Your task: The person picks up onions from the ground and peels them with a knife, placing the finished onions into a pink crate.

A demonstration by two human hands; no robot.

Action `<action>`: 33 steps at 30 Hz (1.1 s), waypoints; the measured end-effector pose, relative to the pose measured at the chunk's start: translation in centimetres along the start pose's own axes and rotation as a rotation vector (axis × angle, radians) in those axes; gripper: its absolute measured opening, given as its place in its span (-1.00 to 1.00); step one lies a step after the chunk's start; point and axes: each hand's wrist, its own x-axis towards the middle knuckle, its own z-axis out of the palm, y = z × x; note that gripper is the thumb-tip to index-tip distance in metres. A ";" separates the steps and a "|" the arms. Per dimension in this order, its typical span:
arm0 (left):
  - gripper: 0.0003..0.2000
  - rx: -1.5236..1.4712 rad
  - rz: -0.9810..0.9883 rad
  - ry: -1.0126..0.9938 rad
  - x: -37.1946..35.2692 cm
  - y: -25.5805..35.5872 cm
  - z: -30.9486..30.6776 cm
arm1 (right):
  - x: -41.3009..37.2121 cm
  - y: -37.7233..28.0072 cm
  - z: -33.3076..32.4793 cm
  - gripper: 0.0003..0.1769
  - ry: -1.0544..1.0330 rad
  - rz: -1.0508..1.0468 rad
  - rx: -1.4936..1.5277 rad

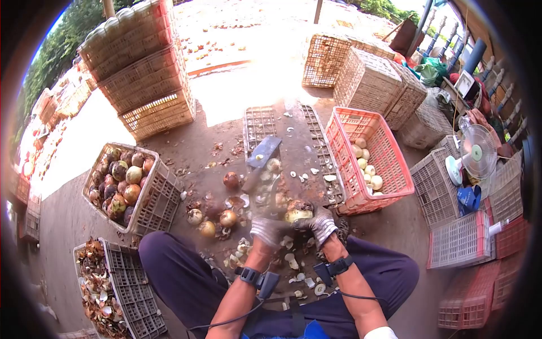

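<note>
Both hands wear striped, dirty gloves and meet above the work board in the middle. My right hand (pixel 317 222) has its fingers closed around a partly peeled onion (pixel 299 212). Close beside it on the left is my left hand (pixel 270 227), smeared by motion; what it holds cannot be made out. A wide metal blade (pixel 264 152) lies on the board farther forward. Unpeeled onions (pixel 228 218) rest on the floor to the left of the hands, among peel scraps (pixel 292 261).
A crate of unpeeled onions (pixel 161 195) stands left, with a crate of peels (pixel 135 288) nearer. At right is a red crate (pixel 389 155) holding peeled onions (pixel 368 169). Stacked crates (pixel 164 107) rise at the back left; a fan (pixel 477 151) stands far right.
</note>
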 end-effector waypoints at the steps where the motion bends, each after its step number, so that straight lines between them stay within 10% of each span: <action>1: -0.79 -0.057 -0.008 0.016 0.3 0.1 0.5 | 1.2 1.1 -1.0 -0.17 0.021 0.009 -0.089; 3: -0.82 -0.355 -0.255 0.061 1.1 3.9 2.1 | 2.9 2.1 -2.6 -0.15 0.053 -0.038 -0.192; 6: -0.83 0.133 -0.091 -0.060 3.5 1.5 2.5 | 4.8 2.2 -4.1 -0.07 0.192 -0.331 -0.418; 13: -0.72 0.728 0.256 -0.099 7.4 -5.0 3.1 | 7.6 3.1 -7.4 0.03 0.202 -0.250 -0.528; 16: -0.69 0.228 -0.280 0.007 9.2 -6.4 2.0 | 7.2 3.3 -8.1 -0.11 0.285 -0.233 -0.639; 18: -0.69 0.285 -0.703 -0.088 8.9 3.7 1.9 | 7.5 4.3 -8.3 -0.21 0.325 -0.316 -0.716; 33: -0.67 1.403 -0.278 -0.197 11.2 -2.5 -4.6 | 4.6 -0.8 -5.6 -0.43 0.369 -0.208 -0.598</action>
